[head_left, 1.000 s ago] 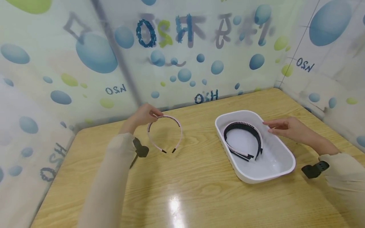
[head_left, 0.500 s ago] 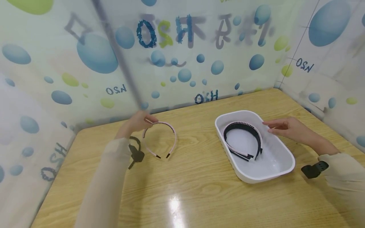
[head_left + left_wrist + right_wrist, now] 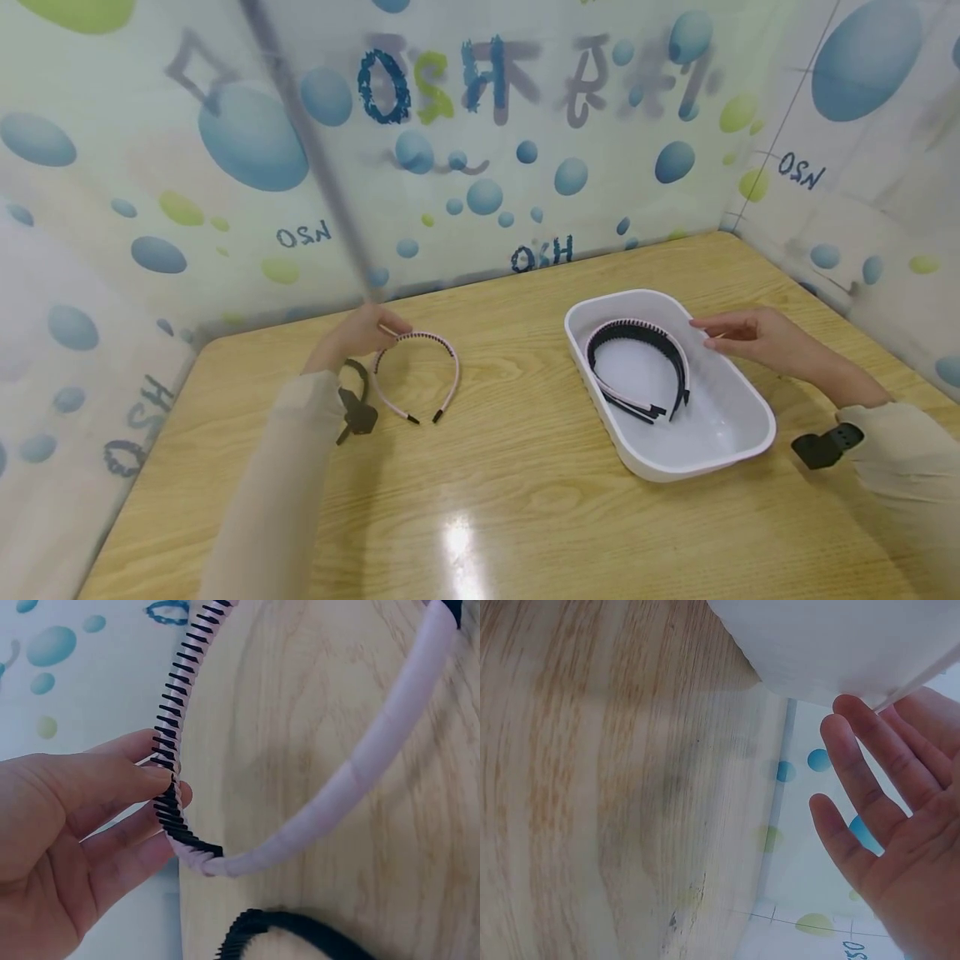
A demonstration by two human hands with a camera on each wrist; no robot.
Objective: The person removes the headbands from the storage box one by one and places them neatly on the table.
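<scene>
the fingers (image 3: 112, 784) of the left hand (image 3: 358, 331) are pressed together and pinch the top arc of a pink headband (image 3: 417, 374), where small black comb teeth stand in a row along its inner side. in the left wrist view the thumb lies on one side of the toothed strip and the other fingers on the other side. the band is thin and curved like a horseshoe, wrapped in smooth pale pink ribbon, with black tips on both ends. from the fingers it runs toward the person, and it seems to lie on the wooden table (image 3: 525, 500). just below the fingers in the left wrist view a part of a black toothed band (image 3: 300, 934) shows at the lower edge.

the fingers (image 3: 870, 776) of the right hand (image 3: 757, 337) are straight and a little spread. their tips are at the far rim of a white plastic tray (image 3: 750, 450); i cannot tell if they touch it. the tray is a rounded rectangle with smooth walls. inside it, just beside these fingers, lie several black headbands (image 3: 637, 371) with teeth, stacked together, one with a pink edge.

the table has light wood grain and a glossy surface. behind both hands stands a translucent wall (image 3: 487, 125) with blue and green bubbles printed on it.
</scene>
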